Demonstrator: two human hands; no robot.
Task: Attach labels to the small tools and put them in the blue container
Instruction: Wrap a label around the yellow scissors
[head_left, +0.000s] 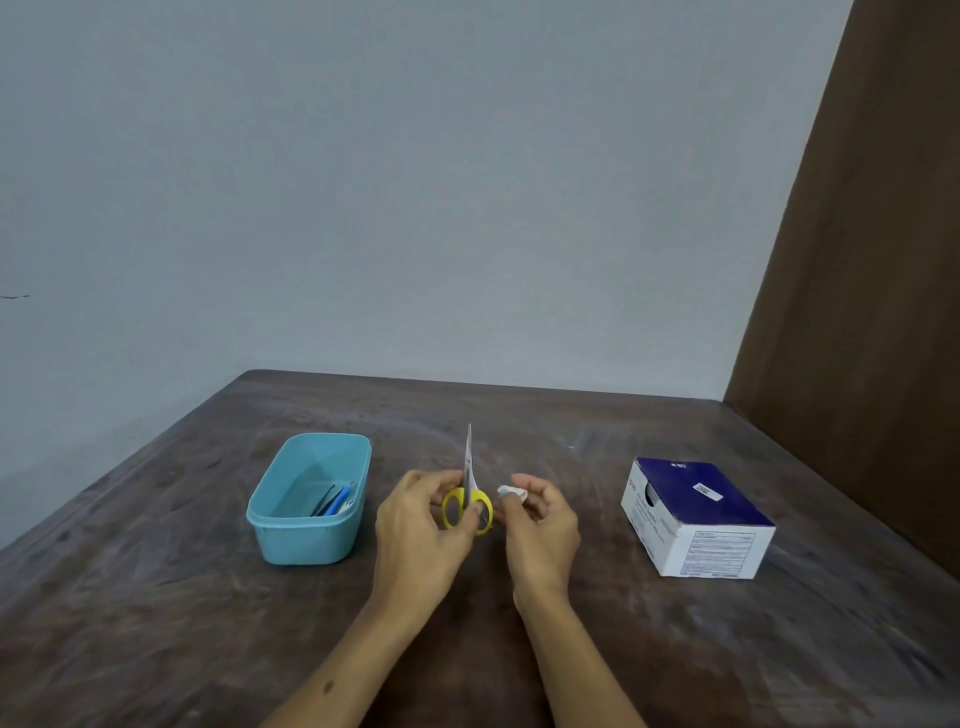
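Observation:
Small scissors (468, 470) with yellow handles stand upright above the table's middle, blades pointing up. My left hand (415, 525) grips them by the handles. Just to their right, my right hand (540, 525) pinches a small white label (511, 492) between thumb and fingertips, a short gap from the scissors. The blue container (280, 535) sits to the left of my hands. Inside it lie a few small tools (335, 501), one with a blue part.
A white and dark blue cardboard box (696, 519) stands on the right of the brown wooden table (156, 597). A grey wall runs behind the table. A brown wooden panel (872, 260) rises along the table's right side.

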